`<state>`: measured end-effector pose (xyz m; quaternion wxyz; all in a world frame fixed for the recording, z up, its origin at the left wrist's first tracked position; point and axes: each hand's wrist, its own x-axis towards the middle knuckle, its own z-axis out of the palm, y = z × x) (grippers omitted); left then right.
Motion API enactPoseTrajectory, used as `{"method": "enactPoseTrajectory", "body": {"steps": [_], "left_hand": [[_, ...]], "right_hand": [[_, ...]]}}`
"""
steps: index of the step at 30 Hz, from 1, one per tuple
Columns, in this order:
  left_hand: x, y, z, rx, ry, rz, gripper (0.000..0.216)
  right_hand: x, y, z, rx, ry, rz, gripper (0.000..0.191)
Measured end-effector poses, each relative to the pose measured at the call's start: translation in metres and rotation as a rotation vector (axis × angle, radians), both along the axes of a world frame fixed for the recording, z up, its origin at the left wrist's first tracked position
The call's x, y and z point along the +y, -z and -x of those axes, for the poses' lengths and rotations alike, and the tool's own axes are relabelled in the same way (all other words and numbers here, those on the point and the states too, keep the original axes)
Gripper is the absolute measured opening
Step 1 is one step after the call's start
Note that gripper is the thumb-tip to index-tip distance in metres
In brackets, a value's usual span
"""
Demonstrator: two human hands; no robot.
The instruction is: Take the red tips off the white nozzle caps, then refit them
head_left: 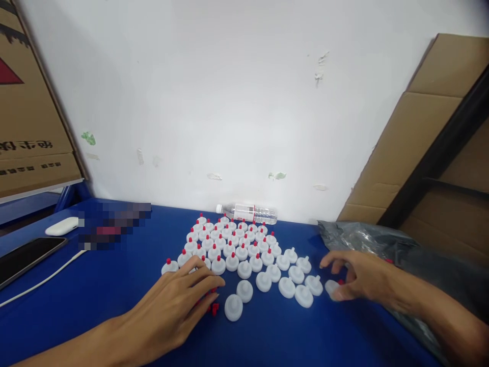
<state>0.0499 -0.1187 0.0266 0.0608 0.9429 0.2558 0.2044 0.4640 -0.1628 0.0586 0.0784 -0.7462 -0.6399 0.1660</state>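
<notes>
White caps [244, 269] are lying on the blue table [126, 275], many wearing red tips [233, 255]. The right hand [355, 281] is arching by a stray cap [330, 287], thumb and fingers parted; the left hand [187, 295] is curling over red pieces [215, 309], its grip hidden. A bottle label [243, 212] and a carton [34, 117] are showing unreadable print.

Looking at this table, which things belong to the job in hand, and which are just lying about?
Likely part of the job:
white caps with red tips
bare white caps
loose red tips by the left hand
white cap at the right hand

Seemingly just lying about:
clear bottle
phone
rounded white object
white cable
grey plastic bag (role unclear)
</notes>
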Motion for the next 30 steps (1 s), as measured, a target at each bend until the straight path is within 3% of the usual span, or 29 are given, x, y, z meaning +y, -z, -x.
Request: {"method": "enactPoseTrajectory", "body": {"steps": [3,7,10,13,17,20,25,30], "left_hand": [[0.001,-0.001,0.0,0.009,0.003,-0.011,0.024],[0.001,-0.006,0.0,-0.023,-0.018,-0.012,0.023],[-0.001,-0.011,0.0,-0.075,-0.009,-0.028,0.024],[-0.004,-0.012,0.001,-0.109,0.019,-0.057,0.026],[-0.007,-0.011,0.003,-0.135,0.023,-0.107,0.03],[-0.008,-0.011,0.003,-0.141,-0.012,-0.127,0.03],[-0.009,-0.011,0.002,-0.13,-0.022,-0.153,0.026],[-0.019,-0.016,0.002,-0.121,0.054,-0.235,0.02]], "right_hand": [[0.003,0.015,-0.006,-0.052,0.029,0.06,0.044],[0.006,0.019,-0.006,-0.108,0.005,-0.027,0.024],[0.005,0.006,-0.002,-0.15,-0.015,-0.137,0.017],[0.005,-0.012,0.007,-0.17,-0.019,-0.332,0.035],[0.006,-0.026,0.038,0.004,-0.041,-0.469,0.039],[0.004,-0.025,0.069,0.066,-0.171,-0.56,0.034],[-0.003,-0.012,0.118,-0.103,-0.567,-0.788,0.027],[-0.008,0.012,0.163,-0.206,-0.812,-0.939,0.043]]}}
